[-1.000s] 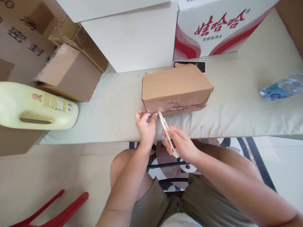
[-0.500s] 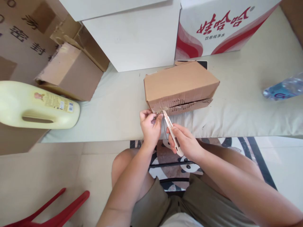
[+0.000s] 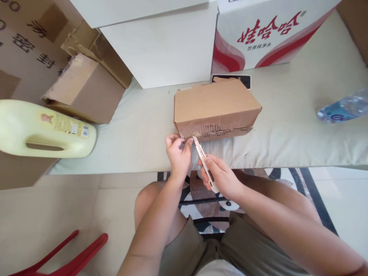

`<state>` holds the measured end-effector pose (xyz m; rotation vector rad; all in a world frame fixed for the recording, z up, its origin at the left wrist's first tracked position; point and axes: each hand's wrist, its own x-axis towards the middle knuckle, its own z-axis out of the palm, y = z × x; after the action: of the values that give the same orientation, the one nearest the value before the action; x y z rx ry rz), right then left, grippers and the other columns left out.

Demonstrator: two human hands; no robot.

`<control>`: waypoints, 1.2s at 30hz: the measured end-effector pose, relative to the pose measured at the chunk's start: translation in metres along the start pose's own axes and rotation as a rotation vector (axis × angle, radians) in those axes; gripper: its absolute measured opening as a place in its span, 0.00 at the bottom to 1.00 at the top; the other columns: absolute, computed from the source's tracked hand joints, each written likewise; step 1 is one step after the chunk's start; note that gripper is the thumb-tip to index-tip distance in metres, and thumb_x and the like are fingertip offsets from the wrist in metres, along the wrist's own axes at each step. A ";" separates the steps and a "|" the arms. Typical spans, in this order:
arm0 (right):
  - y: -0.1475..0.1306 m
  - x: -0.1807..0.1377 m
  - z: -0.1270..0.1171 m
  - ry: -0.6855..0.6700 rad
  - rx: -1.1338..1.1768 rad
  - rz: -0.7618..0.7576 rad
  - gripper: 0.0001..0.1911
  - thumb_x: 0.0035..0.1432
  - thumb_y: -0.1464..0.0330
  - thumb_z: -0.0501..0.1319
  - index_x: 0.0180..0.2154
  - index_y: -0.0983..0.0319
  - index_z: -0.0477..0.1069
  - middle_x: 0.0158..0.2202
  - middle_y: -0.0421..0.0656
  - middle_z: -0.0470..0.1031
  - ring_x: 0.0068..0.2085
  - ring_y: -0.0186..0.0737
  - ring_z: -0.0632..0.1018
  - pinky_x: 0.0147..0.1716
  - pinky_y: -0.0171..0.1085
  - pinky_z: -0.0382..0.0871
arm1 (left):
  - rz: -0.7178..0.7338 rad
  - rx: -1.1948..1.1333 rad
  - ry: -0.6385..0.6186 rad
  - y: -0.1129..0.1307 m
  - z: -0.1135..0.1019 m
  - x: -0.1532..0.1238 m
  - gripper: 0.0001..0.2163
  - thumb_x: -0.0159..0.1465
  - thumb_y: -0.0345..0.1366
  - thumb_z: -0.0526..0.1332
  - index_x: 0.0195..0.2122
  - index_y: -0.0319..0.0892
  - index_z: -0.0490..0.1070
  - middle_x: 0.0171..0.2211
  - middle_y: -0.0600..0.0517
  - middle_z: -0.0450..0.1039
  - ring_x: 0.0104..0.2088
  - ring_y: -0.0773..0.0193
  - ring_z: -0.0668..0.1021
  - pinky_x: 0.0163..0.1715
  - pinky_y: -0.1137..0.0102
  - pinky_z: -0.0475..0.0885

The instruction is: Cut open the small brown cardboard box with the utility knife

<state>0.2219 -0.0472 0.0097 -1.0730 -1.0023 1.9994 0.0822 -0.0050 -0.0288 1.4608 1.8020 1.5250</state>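
A small brown cardboard box (image 3: pixel 214 104) lies on the pale padded surface (image 3: pixel 287 126) in front of me, its near edge torn and ragged. My left hand (image 3: pixel 178 155) pinches the box's lower left corner with closed fingers. My right hand (image 3: pixel 220 175) grips a slim cream utility knife (image 3: pixel 204 163), whose tip touches the torn seam right beside the left thumb.
A pale yellow jug (image 3: pixel 43 128) lies at the left. An open brown carton (image 3: pixel 86 88) and a white box (image 3: pixel 161 46) stand behind. A red-and-white printed box (image 3: pixel 264 34) is at the back right, a water bottle (image 3: pixel 343 106) at the right edge. Red chair legs (image 3: pixel 71 257) show below.
The box tipped up slightly on its right side half a second ago and has settled back down. Both hands stay at its lower left corner with the knife at the seam.
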 end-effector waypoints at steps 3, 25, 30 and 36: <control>0.002 -0.002 0.000 -0.001 -0.007 0.002 0.18 0.63 0.51 0.51 0.36 0.59 0.62 0.16 0.30 0.64 0.14 0.30 0.66 0.16 0.31 0.59 | -0.016 -0.012 0.008 -0.001 0.001 0.002 0.10 0.60 0.38 0.67 0.26 0.40 0.71 0.36 0.50 0.63 0.38 0.64 0.73 0.33 0.72 0.73; 0.003 0.002 -0.003 0.025 -0.057 -0.034 0.18 0.63 0.51 0.51 0.36 0.60 0.63 0.17 0.31 0.64 0.15 0.30 0.67 0.17 0.32 0.61 | -0.129 -0.106 -0.008 -0.005 0.000 0.009 0.11 0.60 0.42 0.66 0.27 0.40 0.71 0.37 0.50 0.61 0.37 0.64 0.71 0.32 0.69 0.75; 0.001 0.001 -0.004 0.028 -0.053 -0.031 0.18 0.63 0.52 0.51 0.37 0.60 0.63 0.18 0.31 0.64 0.15 0.30 0.67 0.17 0.32 0.62 | -0.126 -0.117 -0.006 -0.004 -0.001 0.010 0.11 0.59 0.42 0.67 0.28 0.40 0.72 0.38 0.50 0.61 0.37 0.64 0.72 0.31 0.69 0.75; 0.001 -0.001 -0.001 0.076 -0.057 -0.042 0.19 0.63 0.51 0.51 0.37 0.60 0.64 0.18 0.31 0.65 0.16 0.29 0.67 0.17 0.31 0.63 | -0.084 -0.076 0.009 -0.004 0.002 0.008 0.10 0.60 0.40 0.66 0.28 0.40 0.72 0.37 0.50 0.62 0.37 0.64 0.72 0.31 0.71 0.74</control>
<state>0.2231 -0.0479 0.0085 -1.1401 -1.0387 1.8920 0.0786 0.0027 -0.0303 1.3287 1.7672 1.5435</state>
